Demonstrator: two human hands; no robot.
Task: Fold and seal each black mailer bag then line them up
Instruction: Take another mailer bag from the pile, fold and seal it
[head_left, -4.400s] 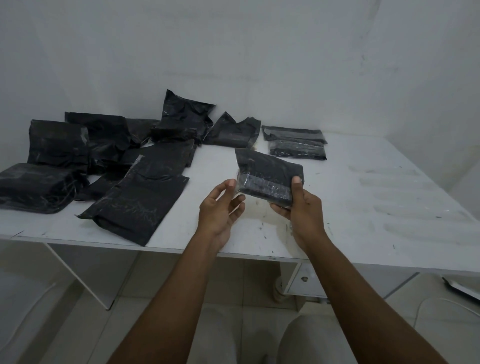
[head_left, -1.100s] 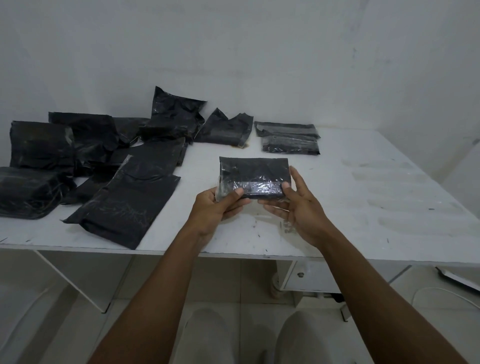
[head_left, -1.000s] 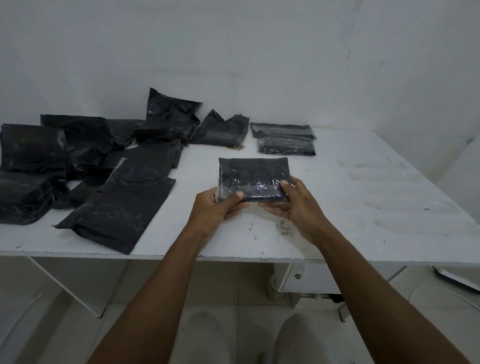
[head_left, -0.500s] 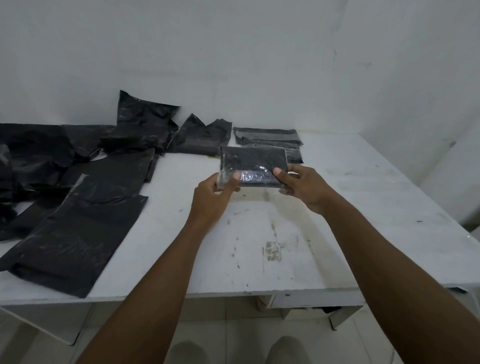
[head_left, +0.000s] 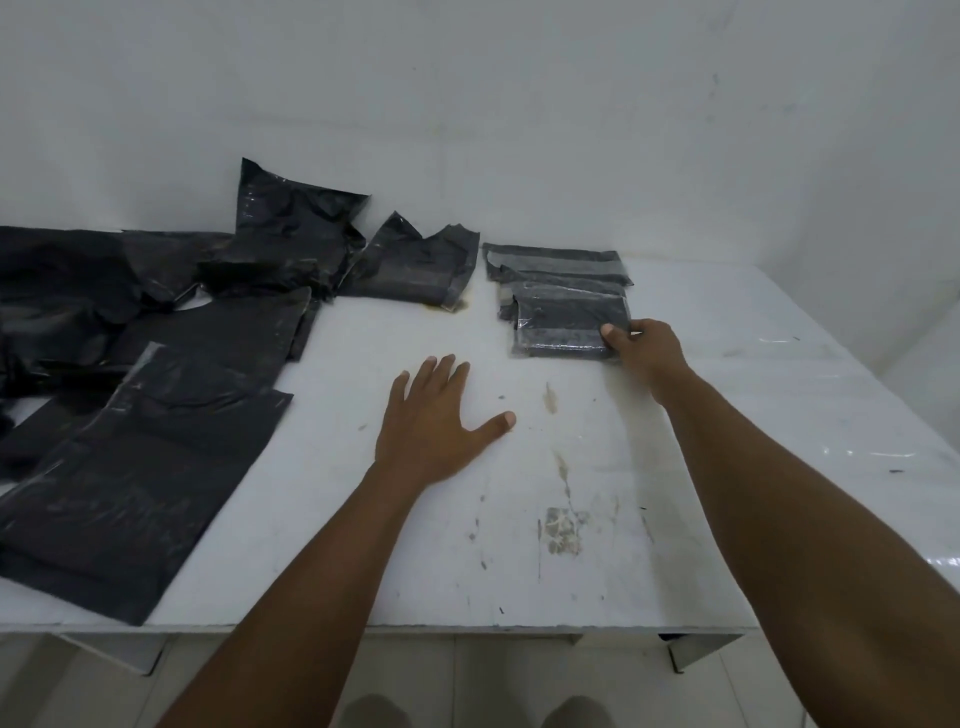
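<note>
We are at the lining-up step. Our right grip (head_left: 647, 345) pinches the right edge of the folded, taped black plastic mailer bag (head_left: 566, 327), which seems to lie on the white counter (head_left: 727, 415) just in front of two other folded black bags (head_left: 558, 260) near the wall. Our left grip (head_left: 431, 421) rests flat on the counter, fingers spread, holding nothing. Next, we judge, we square the bag with its neighbours, let go, then reach left for the flat unfolded black mailer bag (head_left: 140, 467).

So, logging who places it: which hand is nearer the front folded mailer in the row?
Right. The right hand pinches the front folded mailer at its right edge; the left hand lies flat on the table, apart, to its left.
</note>
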